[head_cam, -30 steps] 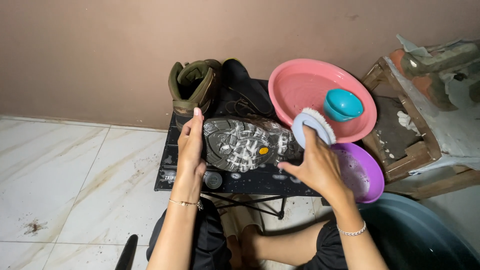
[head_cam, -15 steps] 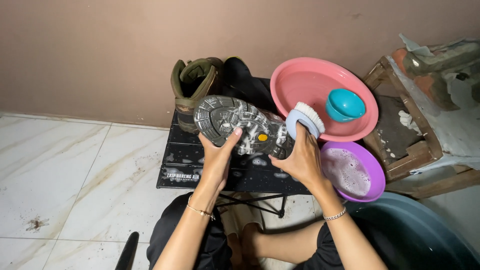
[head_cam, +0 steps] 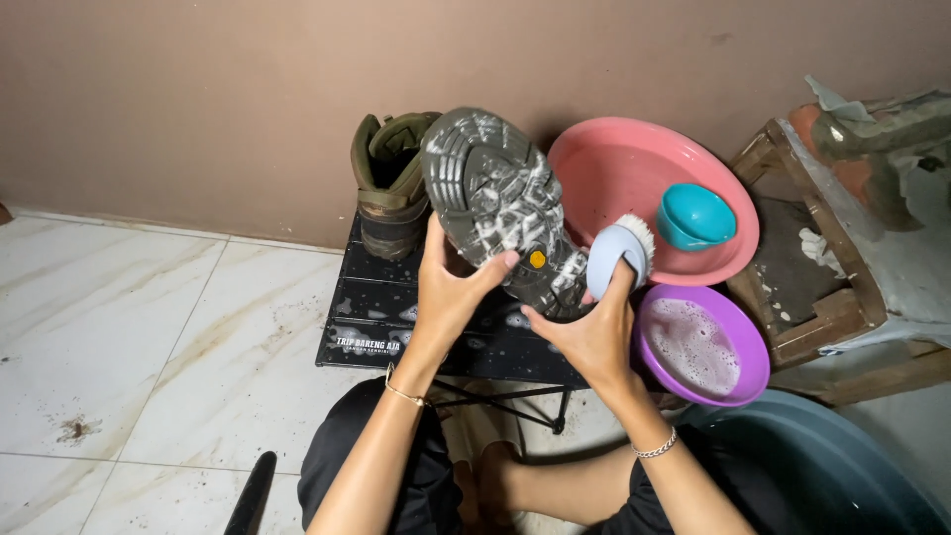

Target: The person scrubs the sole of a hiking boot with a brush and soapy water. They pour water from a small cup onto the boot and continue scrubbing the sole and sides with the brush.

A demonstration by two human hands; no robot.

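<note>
My left hand (head_cam: 451, 287) grips a boot (head_cam: 500, 208) raised above a small black folding table (head_cam: 371, 317), its grey soapy sole turned up toward me. My right hand (head_cam: 586, 332) steadies the boot's heel end while holding a pale blue scrub brush (head_cam: 619, 253) with white bristles, which sits at the sole's right edge. A second olive-green boot (head_cam: 391, 178) stands upright on the table's far left, by the wall.
A pink basin (head_cam: 619, 168) holding a teal scoop (head_cam: 693, 216) leans at the back right. A purple bowl (head_cam: 748, 381) of suds sits near my right wrist, a dark tub (head_cam: 832, 476) below it. A wooden stand (head_cam: 832, 297) is at the right. White tiled floor lies left.
The boot has been lifted off the table and tilted, toe end rising toward the wall. My left hand moved from the sole's top to gripping its side. The brush shifted right.
</note>
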